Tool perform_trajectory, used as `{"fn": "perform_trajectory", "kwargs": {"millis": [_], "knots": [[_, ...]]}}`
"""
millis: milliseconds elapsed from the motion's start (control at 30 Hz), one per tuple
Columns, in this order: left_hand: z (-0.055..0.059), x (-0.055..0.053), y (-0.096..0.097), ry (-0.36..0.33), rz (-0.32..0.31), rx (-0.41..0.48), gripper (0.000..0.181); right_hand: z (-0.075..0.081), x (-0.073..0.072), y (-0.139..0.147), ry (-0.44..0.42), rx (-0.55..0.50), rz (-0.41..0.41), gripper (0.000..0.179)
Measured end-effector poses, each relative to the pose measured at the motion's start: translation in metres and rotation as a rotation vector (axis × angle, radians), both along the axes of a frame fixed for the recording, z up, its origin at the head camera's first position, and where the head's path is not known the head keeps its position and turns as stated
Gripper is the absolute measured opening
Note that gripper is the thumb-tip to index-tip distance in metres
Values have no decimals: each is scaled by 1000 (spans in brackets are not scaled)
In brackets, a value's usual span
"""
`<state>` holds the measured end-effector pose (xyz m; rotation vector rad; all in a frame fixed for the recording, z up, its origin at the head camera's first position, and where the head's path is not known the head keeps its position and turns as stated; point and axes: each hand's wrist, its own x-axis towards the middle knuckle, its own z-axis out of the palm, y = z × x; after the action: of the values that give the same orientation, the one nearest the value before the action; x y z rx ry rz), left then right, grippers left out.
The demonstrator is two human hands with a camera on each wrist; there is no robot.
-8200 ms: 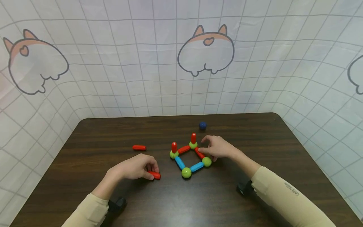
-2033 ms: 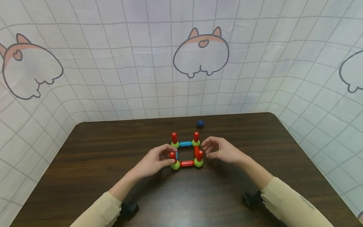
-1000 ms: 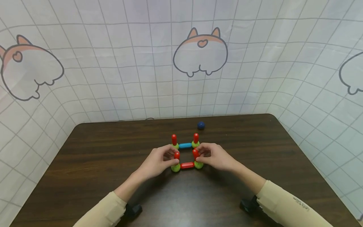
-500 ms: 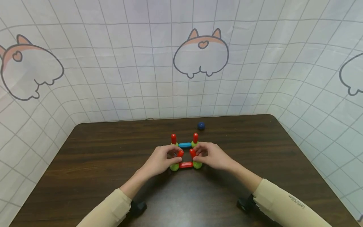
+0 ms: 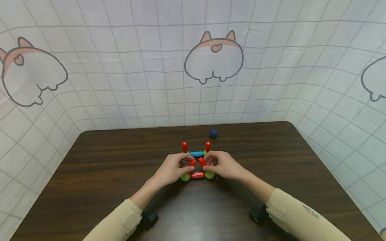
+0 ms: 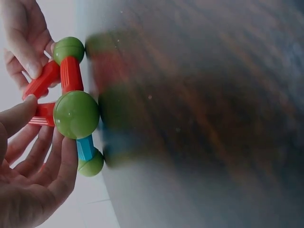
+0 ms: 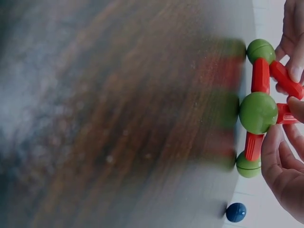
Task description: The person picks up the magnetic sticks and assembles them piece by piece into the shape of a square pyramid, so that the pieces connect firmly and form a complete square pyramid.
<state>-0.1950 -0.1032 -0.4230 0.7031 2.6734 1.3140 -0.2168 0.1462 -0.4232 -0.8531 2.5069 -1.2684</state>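
A square frame of green balls and red and blue rods, like a magnetic building set, lies mid-table. My left hand (image 5: 172, 169) pinches the red rod (image 5: 192, 162) on the front-left green ball (image 5: 185, 177). With thumb and fingers my right hand (image 5: 226, 165) pinches another red rod (image 5: 202, 162) on the front-right green ball (image 5: 209, 175). Both rods lean inward, their tops close but apart. A red rod (image 5: 197, 174) joins the front balls. Behind, two red rods (image 5: 184, 146) stand upright, with a blue rod (image 5: 197, 154) between their balls. My hands partly cover the frame's sides.
A dark blue ball (image 5: 213, 133) sits alone near the back edge of the dark wooden table (image 5: 120, 150). Behind the table hangs a white gridded cloth (image 5: 135, 83) with cartoon prints.
Loose red rods seen at first now stand on the frame, which has turned. Lately my right hand took hold of the front-right rod, and both front rods tilted inward.
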Motion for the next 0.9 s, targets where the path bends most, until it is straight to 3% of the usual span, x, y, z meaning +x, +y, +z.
{"fn": "perform_trajectory", "kwargs": {"millis": [900], "knots": [[0,0,-4,-24,16,-1,20,-2,0,-3,-18,1,6,20]]}}
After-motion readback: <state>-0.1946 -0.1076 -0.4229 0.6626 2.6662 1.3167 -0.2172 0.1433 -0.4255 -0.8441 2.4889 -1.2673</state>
